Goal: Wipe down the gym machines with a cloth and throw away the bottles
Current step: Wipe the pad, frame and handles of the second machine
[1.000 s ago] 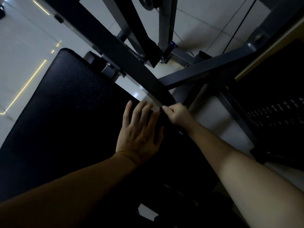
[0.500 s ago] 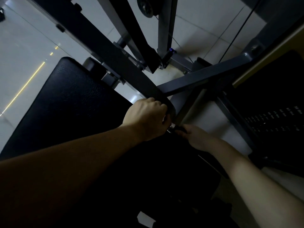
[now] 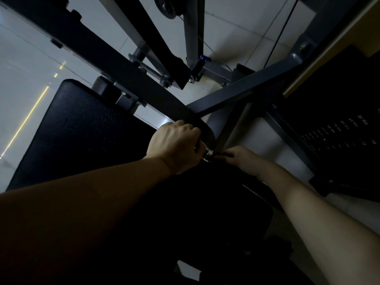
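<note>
Lifted off the pad, my left hand curled its fingers against the machine's frame bar end, contents hidden; just right of them the chrome pin ran lengthwise toward my right hand, whose grip I couldn't tell.

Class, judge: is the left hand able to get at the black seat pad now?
Probably yes: the seat pad lies bare right beside the left hand, once it releases the frame bar.

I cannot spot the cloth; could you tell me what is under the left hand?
The left hand curls over the end of the dark frame bar; a shiny metal collar shows below its fingers. What its palm covers is hidden.
</note>
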